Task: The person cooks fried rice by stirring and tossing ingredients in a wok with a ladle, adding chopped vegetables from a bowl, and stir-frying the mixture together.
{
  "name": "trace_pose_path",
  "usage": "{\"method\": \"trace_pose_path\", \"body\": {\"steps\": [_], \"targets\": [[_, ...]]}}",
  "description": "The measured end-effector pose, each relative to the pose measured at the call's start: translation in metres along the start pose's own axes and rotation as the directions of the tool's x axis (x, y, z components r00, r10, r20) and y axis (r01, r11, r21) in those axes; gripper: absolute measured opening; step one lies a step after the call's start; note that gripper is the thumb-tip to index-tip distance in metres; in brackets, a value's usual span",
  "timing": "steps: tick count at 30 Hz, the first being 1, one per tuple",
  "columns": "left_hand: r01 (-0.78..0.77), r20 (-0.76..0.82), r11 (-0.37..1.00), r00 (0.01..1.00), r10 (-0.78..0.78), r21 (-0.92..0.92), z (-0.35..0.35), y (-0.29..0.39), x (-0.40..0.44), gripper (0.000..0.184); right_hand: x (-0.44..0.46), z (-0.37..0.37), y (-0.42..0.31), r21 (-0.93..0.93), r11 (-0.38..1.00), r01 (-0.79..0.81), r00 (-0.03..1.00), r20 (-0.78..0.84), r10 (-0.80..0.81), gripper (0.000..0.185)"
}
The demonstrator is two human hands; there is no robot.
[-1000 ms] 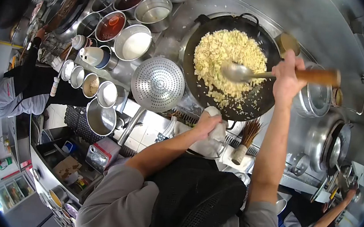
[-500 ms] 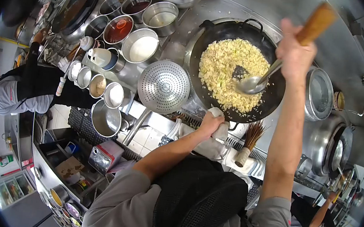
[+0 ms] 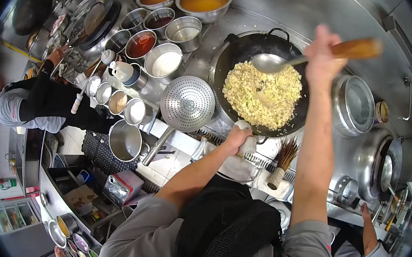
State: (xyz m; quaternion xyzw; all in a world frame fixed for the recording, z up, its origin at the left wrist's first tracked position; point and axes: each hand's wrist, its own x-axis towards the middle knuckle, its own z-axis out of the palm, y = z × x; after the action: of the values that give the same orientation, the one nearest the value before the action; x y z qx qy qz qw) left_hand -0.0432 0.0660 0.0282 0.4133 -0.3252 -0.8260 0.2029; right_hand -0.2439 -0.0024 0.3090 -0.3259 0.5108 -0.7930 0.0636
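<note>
My right hand (image 3: 323,60), slightly blurred, is closed around the wooden handle of a steel ladle (image 3: 269,63). The ladle's bowl is over the far side of a black wok (image 3: 251,44), at the far edge of the fried rice (image 3: 264,102); whether it touches the rice I cannot tell. Yellowish rice with green bits fills the wok's middle, and some grains cling to its side. At the wok's near rim, my left hand (image 3: 236,140) grips a folded pale cloth (image 3: 248,147). The near wok handle is partly hidden by the cloth.
Left of the wok lies a perforated strainer (image 3: 187,102). Beyond it stand several steel pots, one with red sauce (image 3: 140,45), and bowls of orange liquid (image 3: 204,1). A bamboo brush (image 3: 284,162) rests near the front edge. Co-workers (image 3: 43,101) work at both sides.
My right hand has swung the ladle from the middle right of the rice to its far edge, its handle now lying flatter. The dark gap in the rice has mostly closed. My left hand stays put.
</note>
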Motion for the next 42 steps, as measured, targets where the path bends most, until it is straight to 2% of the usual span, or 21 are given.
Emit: {"method": "trace_pose_path", "body": {"steps": [1,4,5,7,8,10,12,13,14,15,19,20,23,26,28,32,35,36,39,40,42], "targets": [[0.085,0.014,0.996,0.996,-0.085,0.005,-0.003,0.002,-0.001,0.028,-0.015,-0.006,0.037,-0.029,0.996,-0.086,0.995,0.053,0.088,0.037],[-0.115,-0.023,0.978,0.993,0.113,-0.175,0.009,-0.011,-0.02,0.024,-0.036,-0.021,0.021,-0.381,0.914,-0.137,0.944,0.228,0.237,0.036],[-0.134,-0.007,0.978,0.991,0.135,-0.158,0.012,0.006,-0.009,0.024,-0.047,-0.023,0.001,-0.324,0.933,-0.159,0.928,0.274,0.253,0.035],[0.093,-0.031,0.994,0.995,-0.095,-0.058,0.004,-0.006,-0.027,0.023,-0.038,-0.03,-0.009,-0.283,0.94,-0.189,0.929,0.26,0.265,0.034],[0.095,0.075,0.993,0.993,-0.09,-0.076,0.01,0.012,-0.045,0.023,-0.04,-0.034,-0.017,-0.232,0.951,-0.203,0.933,0.249,0.26,0.033],[-0.04,-0.068,0.992,0.997,0.031,-0.123,0.016,0.008,-0.097,0.027,-0.058,-0.052,-0.092,-0.092,0.98,-0.178,0.941,0.273,0.197,0.033],[-0.144,0.026,0.989,0.989,0.145,-0.036,0.033,0.038,-0.165,0.034,-0.075,-0.092,-0.164,0.142,0.941,-0.306,0.884,0.409,0.226,0.034],[-0.023,-0.097,0.999,0.995,0.019,-0.042,0.041,0.048,-0.16,0.032,-0.081,-0.093,-0.158,0.154,0.939,-0.308,0.889,0.397,0.226,0.034],[0.121,-0.239,0.99,0.961,-0.137,-0.077,0.045,0.048,-0.158,0.03,-0.102,-0.093,-0.15,0.166,0.944,-0.287,0.917,0.333,0.22,0.035],[0.093,-0.057,0.99,0.993,-0.099,-0.104,0.044,0.052,-0.146,0.027,-0.129,-0.098,-0.14,0.174,0.946,-0.273,0.939,0.262,0.223,0.036],[-0.207,0.046,0.951,0.978,0.202,0.23,-0.02,-0.07,-0.126,0.024,-0.148,-0.122,-0.063,-0.131,0.99,-0.052,0.964,0.253,0.084,0.039],[-0.154,0.081,0.973,0.987,0.142,0.169,-0.017,-0.062,-0.156,0.033,-0.153,-0.132,-0.085,-0.214,0.977,-0.02,0.958,0.275,0.08,0.039],[0.004,0.0,0.999,1.0,-0.004,-0.051,0.035,0.001,-0.206,0.031,-0.174,-0.141,-0.128,0.006,0.971,0.238,0.876,0.431,-0.217,0.029],[0.183,0.063,0.963,0.983,-0.174,-0.199,0.073,0.052,-0.163,0.026,-0.2,-0.125,-0.112,-0.187,0.951,0.247,0.929,0.323,-0.178,0.027],[-0.083,-0.067,0.994,0.995,0.079,-0.066,0.037,-0.047,-0.129,0.027,-0.186,-0.124,-0.073,-0.44,0.875,0.202,0.941,0.334,-0.05,0.032],[0.014,0.103,0.996,0.995,-0.004,-0.092,0.017,-0.043,-0.196,0.03,-0.176,-0.137,-0.133,-0.25,0.941,0.23,0.891,0.443,-0.1,0.026],[0.212,-0.075,0.962,0.971,-0.228,-0.172,0.06,0.018,-0.182,0.023,-0.206,-0.143,-0.129,-0.022,0.987,0.157,0.916,0.378,-0.137,0.022],[0.162,0.078,0.967,0.986,-0.149,-0.197,0.067,0.039,-0.164,0.017,-0.208,-0.134,-0.119,-0.126,0.956,0.263,0.924,0.318,-0.212,0.023],[-0.153,-0.076,0.987,0.986,0.149,-0.047,0.033,-0.064,-0.136,0.02,-0.177,-0.118,-0.08,-0.308,0.936,0.173,0.942,0.328,-0.066,0.034],[-0.004,0.003,0.999,1.0,0.005,-0.034,0.02,-0.063,-0.154,0.028,-0.168,-0.116,-0.079,-0.306,0.944,0.126,0.949,0.314,-0.025,0.035],[-0.161,0.111,0.986,0.98,0.165,-0.046,0.015,-0.052,-0.182,0.037,-0.166,-0.118,-0.107,-0.101,0.978,0.183,0.953,0.264,-0.151,0.029]]}}
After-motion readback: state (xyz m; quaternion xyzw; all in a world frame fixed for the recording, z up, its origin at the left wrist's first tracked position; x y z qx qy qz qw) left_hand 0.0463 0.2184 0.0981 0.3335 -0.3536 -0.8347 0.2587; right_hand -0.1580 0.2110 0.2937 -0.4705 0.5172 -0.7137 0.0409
